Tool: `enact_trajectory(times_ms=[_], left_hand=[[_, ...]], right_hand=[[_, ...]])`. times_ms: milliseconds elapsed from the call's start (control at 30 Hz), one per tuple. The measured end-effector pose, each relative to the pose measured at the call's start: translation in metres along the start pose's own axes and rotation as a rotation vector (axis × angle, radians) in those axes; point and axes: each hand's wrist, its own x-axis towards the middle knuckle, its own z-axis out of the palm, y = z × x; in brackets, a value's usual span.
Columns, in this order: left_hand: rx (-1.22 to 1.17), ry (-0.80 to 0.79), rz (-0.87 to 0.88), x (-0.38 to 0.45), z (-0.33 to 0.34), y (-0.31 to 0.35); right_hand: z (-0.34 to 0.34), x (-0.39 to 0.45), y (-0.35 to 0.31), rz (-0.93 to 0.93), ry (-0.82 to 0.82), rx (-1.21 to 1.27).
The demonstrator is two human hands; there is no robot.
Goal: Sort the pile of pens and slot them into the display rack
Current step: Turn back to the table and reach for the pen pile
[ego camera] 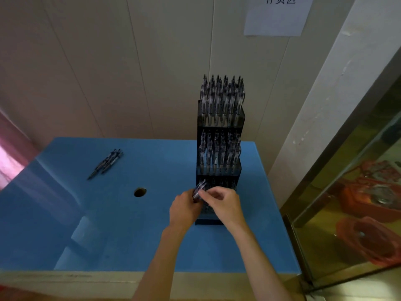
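Both hands gripped pens (199,190): left hand (184,210) bunching, right hand (223,203) pinching one; next, the rack (219,177) slot just beyond

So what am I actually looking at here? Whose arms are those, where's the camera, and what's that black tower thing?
There is no machine here: a person wears a camera on the head, looking down at their own arms. The black tower is a display rack on a blue table; its upper two tiers are full of upright pens. The left hand grips a small bunch of pens, and the right hand pinches one at the lowest tier. A few loose pens lie apart on the far left, near a round hole.
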Motion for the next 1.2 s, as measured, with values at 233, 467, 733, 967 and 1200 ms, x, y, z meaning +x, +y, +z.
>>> enact_trajectory(times_ms=[233, 467, 733, 967, 1200], left_hand=[[0.080, 0.024, 0.043, -0.004, 0.003, 0.006], [0.063, 0.002, 0.008, -0.001, 0.003, 0.002], [-0.014, 0.074, -0.081, 0.001, 0.002, -0.011], [-0.066, 0.097, -0.085, 0.002, 0.001, -0.010], [-0.155, 0.070, -0.065, 0.002, 0.000, -0.008]], right_hand=[[0.008, -0.003, 0.013, -0.009, -0.002, 0.107], [0.006, -0.001, 0.018, 0.121, 0.154, 0.348], [-0.032, 0.013, 0.028, -0.053, 0.485, 0.302], [-0.039, 0.007, 0.042, -0.260, 0.424, -0.123], [-0.028, 0.012, 0.058, -0.264, 0.370, -0.221]])
